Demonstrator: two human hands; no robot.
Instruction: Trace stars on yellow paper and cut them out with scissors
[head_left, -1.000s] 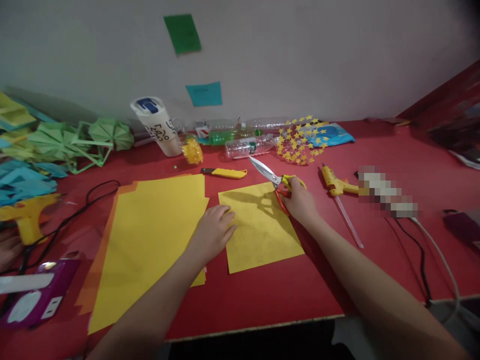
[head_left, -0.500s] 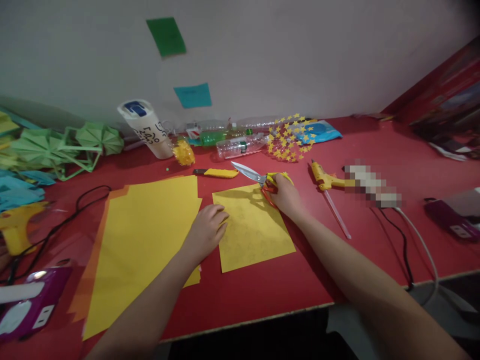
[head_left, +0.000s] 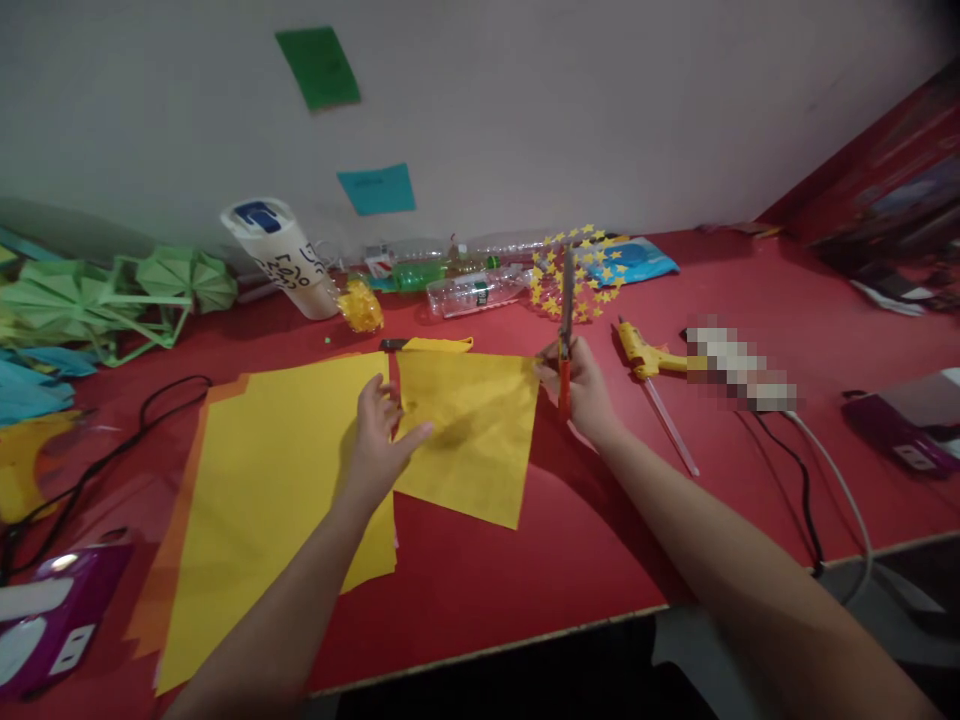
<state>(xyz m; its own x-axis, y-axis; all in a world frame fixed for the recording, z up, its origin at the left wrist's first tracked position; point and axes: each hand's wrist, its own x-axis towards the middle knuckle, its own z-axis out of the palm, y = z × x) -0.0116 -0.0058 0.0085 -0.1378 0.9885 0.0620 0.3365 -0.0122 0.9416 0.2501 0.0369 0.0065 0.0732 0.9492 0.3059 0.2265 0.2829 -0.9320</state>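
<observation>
The sheet (head_left: 469, 440) lies between both hands, directly left of the right hand (head_left: 577, 385), whose fingertips appear to pinch its far right corner while holding the scissors (head_left: 565, 335), blades edge-on, tips directed up or away from the person. The left hand (head_left: 380, 430) is at the sheet's left edge, thumb spread wide from the fingers and over the paper; contact cannot be confirmed. Both forearms extend forward over the tabletop (head_left: 465, 610).

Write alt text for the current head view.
A person's right hand holds scissors, blades up, and pinches a corner of a yellow sheet; the left hand is open at the sheet's left edge. On the red table, a paper stack lies left and a glue gun right, with a tumbler and bottles behind.
</observation>
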